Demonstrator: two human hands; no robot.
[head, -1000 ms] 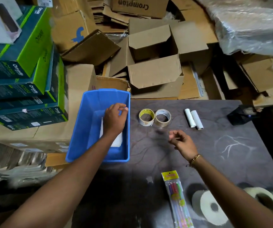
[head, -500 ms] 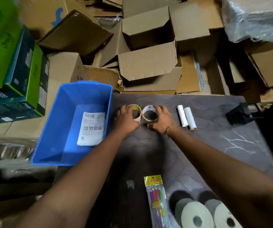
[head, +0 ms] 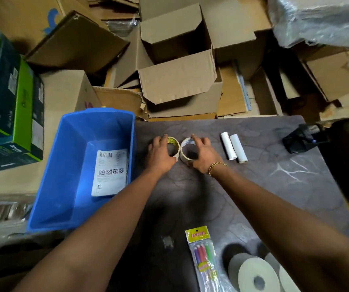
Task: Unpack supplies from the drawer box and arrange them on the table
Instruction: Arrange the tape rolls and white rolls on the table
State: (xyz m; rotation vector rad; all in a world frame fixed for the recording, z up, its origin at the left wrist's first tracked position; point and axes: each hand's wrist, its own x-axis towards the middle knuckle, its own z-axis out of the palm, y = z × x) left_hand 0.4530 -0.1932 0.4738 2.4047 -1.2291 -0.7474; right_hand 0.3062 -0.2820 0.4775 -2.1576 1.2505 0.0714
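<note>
Two rolls of tape are now being handled at once, so the left hand has clearly been pulled out of the blue plastic drawer box, where it was reaching a second ago. It's cupped loosely round the yellow-labelled tape roll, while the right hand is spread round the clear tape roll just beside it, fingers fairly wide, nothing really lifted. Both rolls are sat flat on the dark marbled table, touching or nearly so. Only a white labelled packet can be seen left in the box, so the unpacking looks mostly done and the tidying-into-rows part is probably what's being worked on now.
</note>
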